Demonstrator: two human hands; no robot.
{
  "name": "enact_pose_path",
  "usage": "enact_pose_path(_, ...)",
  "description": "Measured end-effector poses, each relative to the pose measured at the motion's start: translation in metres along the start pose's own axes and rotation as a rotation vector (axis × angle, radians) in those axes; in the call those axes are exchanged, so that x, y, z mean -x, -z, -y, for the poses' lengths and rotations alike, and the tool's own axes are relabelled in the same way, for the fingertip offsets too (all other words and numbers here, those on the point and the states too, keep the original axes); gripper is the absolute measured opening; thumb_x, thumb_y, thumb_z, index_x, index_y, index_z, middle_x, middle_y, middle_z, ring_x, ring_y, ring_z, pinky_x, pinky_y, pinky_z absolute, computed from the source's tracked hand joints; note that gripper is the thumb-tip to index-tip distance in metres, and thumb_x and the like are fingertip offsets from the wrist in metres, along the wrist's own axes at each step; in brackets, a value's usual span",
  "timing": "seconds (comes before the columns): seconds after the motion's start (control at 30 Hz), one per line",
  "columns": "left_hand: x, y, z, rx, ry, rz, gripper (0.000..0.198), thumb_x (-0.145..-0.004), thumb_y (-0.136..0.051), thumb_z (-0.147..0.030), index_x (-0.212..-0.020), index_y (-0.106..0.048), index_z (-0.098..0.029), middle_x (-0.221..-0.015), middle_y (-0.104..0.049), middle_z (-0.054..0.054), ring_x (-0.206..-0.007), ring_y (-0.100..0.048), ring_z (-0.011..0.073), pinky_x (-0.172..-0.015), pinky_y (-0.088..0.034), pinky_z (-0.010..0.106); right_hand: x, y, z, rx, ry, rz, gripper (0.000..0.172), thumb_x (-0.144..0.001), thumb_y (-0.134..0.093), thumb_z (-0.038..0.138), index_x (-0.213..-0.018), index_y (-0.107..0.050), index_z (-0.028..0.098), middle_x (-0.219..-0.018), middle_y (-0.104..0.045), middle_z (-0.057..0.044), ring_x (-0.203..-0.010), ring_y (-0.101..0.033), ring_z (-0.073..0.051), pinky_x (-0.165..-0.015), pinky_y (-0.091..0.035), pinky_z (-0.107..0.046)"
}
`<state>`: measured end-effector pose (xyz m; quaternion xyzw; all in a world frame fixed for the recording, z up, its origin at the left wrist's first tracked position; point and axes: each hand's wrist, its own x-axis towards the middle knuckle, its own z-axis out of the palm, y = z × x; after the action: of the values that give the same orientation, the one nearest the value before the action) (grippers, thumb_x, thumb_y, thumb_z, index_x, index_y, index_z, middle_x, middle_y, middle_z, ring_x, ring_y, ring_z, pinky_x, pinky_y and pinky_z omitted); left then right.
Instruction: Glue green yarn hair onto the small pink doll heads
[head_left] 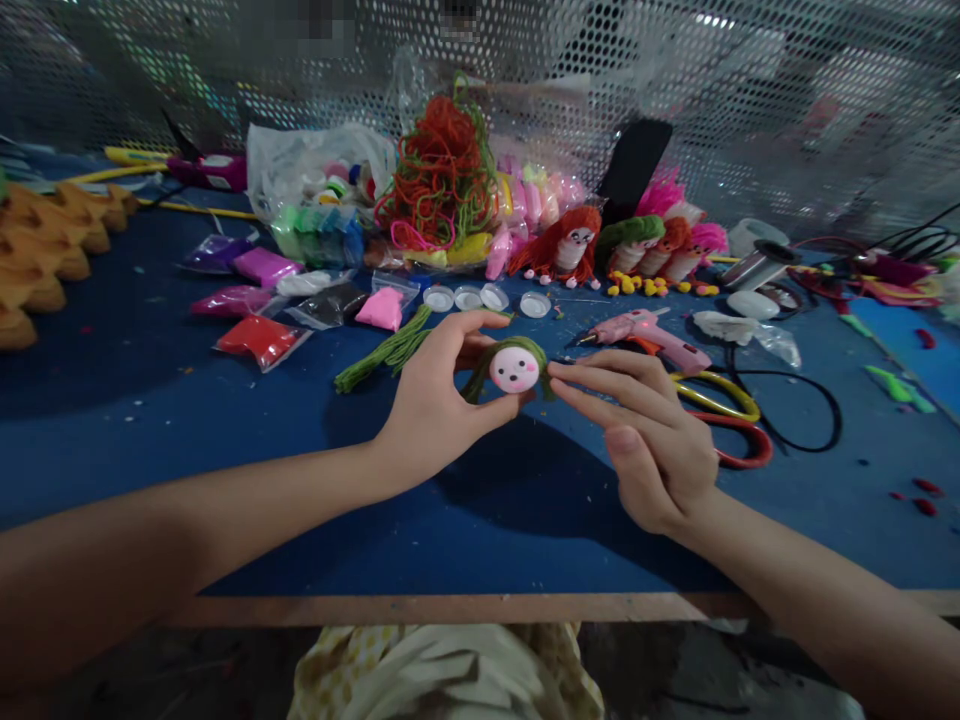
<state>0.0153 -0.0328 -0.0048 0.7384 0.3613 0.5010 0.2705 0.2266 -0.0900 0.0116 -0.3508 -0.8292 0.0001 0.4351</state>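
The person holds a small doll head (514, 368) up just above the blue table (150, 420), about midway between its near and far edges. It has a round pink face framed by green yarn hair. The left hand (435, 400) has it pinched, thumb on top and fingers curled underneath, so the face looks back at the wearer. The right hand (645, 440) is mostly open, with fingers stretched out straight and close together and the thumb lying alongside rather than opposing them. Its fingertips (559, 378) touch the green hair on the doll head's right side, and it grips nothing that I can see.

A bundle of green yarn (382, 352) lies on the table just behind the left hand. A pink glue gun (649, 335) rests just beyond the right hand, nozzle pointing left. Scissors (724, 420) with yellow and red handles lie beside that hand, towards the right edge.

Farther back, small white lids (469, 297) sit in a row, and coloured clay packets (259, 340) are scattered towards the left edge. Along the far edge are a tangle of red and green yarn (439, 180) and several finished dolls (577, 245) with red, green and pink hair, all in front of a perforated mesh wall (750, 100).
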Motion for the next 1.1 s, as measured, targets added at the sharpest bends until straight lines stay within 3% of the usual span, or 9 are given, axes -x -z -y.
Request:
enact_pose_path(0.17,-0.001,0.001,0.001,-0.019,-0.015,-0.002,0.052,-0.072,-0.079,-0.018,-0.120,-0.059,-0.022,-0.113,-0.069,0.005,-0.096,-0.069,0.0171,-0.085,-0.060,0.030,-0.001,0.002,0.000,-0.018,0.032,0.058,0.043,-0.098,-0.043,0.020,-0.133,-0.068,0.021,-0.123,-0.075,-0.011,-0.117,-0.066,-0.030,-0.097,-0.057,-0.054)
enact_pose_path(0.3,-0.003,0.002,0.000,-0.040,-0.009,-0.006,0.047,-0.072,-0.081,-0.019,-0.115,-0.063,-0.021,-0.107,-0.069,0.004,-0.093,-0.069,0.0170,-0.085,-0.060,0.032,0.001,0.001,-0.001,-0.056,0.034,-0.058,0.044,-0.099,-0.039,0.018,-0.128,-0.071,0.024,-0.113,-0.078,-0.009,-0.110,-0.071,-0.028,-0.091,-0.060,-0.051)
enact_pose_path(0.4,-0.003,0.002,0.000,-0.014,-0.004,0.028,0.044,-0.071,-0.083,-0.021,-0.112,-0.065,-0.021,-0.108,-0.068,0.004,-0.091,-0.069,0.0164,-0.084,-0.061,0.032,0.004,0.000,-0.002,-0.096,0.007,-0.092,0.045,-0.101,-0.036,0.023,-0.136,-0.065,0.025,-0.124,-0.074,-0.010,-0.117,-0.070,-0.029,-0.095,-0.060,-0.052)
enact_pose_path(0.57,-0.002,0.003,0.001,0.006,-0.013,0.046,0.044,-0.072,-0.082,-0.020,-0.113,-0.065,-0.022,-0.109,-0.067,0.003,-0.092,-0.070,0.0165,-0.084,-0.061,0.032,0.006,0.000,-0.002,-0.154,-0.027,0.029,0.048,-0.104,-0.034,0.034,-0.144,-0.056,0.023,-0.135,-0.069,-0.011,-0.126,-0.066,-0.029,-0.103,-0.058,-0.048)
enact_pose_path(0.73,-0.001,0.003,0.004,0.014,-0.040,0.038,0.044,-0.075,-0.082,-0.023,-0.115,-0.064,-0.023,-0.113,-0.066,0.004,-0.095,-0.068,0.0174,-0.085,-0.061,0.033,0.010,-0.001,0.000,-0.149,-0.174,-0.061,0.042,-0.103,-0.038,0.029,-0.137,-0.062,0.025,-0.129,-0.072,-0.010,-0.120,-0.069,-0.027,-0.101,-0.060,-0.047)
enact_pose_path(0.9,0.000,0.002,0.003,0.047,-0.107,0.038,0.039,-0.078,-0.078,-0.020,-0.114,-0.063,-0.025,-0.116,-0.066,0.005,-0.102,-0.067,0.0193,-0.089,-0.060,0.035,0.010,-0.002,0.003,-0.303,-0.252,0.034,0.046,-0.102,-0.044,0.026,-0.147,-0.051,0.024,-0.147,-0.060,-0.011,-0.131,-0.062,-0.027,-0.109,-0.055,-0.047)
enact_pose_path(1.0,0.000,0.002,0.006,0.074,-0.107,0.010,0.043,-0.076,-0.077,-0.016,-0.115,-0.062,-0.025,-0.117,-0.065,0.005,-0.102,-0.067,0.0195,-0.090,-0.060,0.036,0.007,-0.002,0.006,-0.314,-0.256,0.064,0.046,-0.102,-0.046,0.023,-0.148,-0.050,0.025,-0.140,-0.066,-0.011,-0.116,-0.071,-0.021,-0.099,-0.060,-0.038)
enact_pose_path(1.1,-0.001,0.002,0.010,0.095,-0.086,-0.023,0.046,-0.074,-0.078,-0.015,-0.116,-0.061,-0.024,-0.117,-0.065,0.005,-0.104,-0.068,0.0203,-0.090,-0.060,0.037,0.002,-0.003,0.008,-0.243,-0.293,0.051,0.044,-0.100,-0.051,0.019,-0.144,-0.055,0.025,-0.118,-0.076,-0.009,-0.088,-0.076,-0.015,-0.084,-0.062,-0.030)
